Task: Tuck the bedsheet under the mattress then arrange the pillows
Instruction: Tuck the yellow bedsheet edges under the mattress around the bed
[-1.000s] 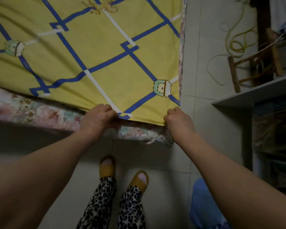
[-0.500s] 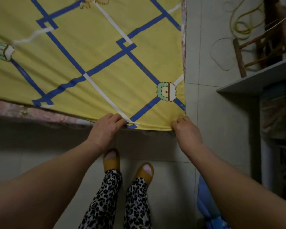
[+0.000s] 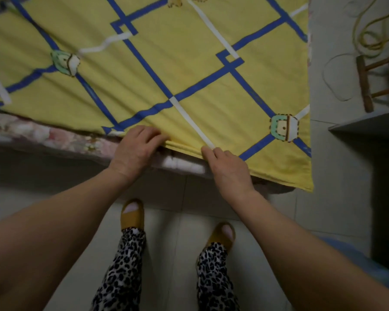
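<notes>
the yellow bedsheet [image 3: 189, 70] lies flat on the mattress [image 3: 54, 138], its near edge running left to right just past the fingertips. the left hand [image 3: 135, 151] lies palm down, fingers spread on the edge. the right hand [image 3: 229, 169] pinches the edge, and its corner hangs loose beside it.

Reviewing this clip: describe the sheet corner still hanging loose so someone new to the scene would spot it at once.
Start at the yellow bedsheet with blue and white lines covering the bed. Follow its near edge past the left hand and the right hand toward the floor tiles beside the bed. The loose corner is the plain yellow flap drooping below the floral mattress edge.
</notes>
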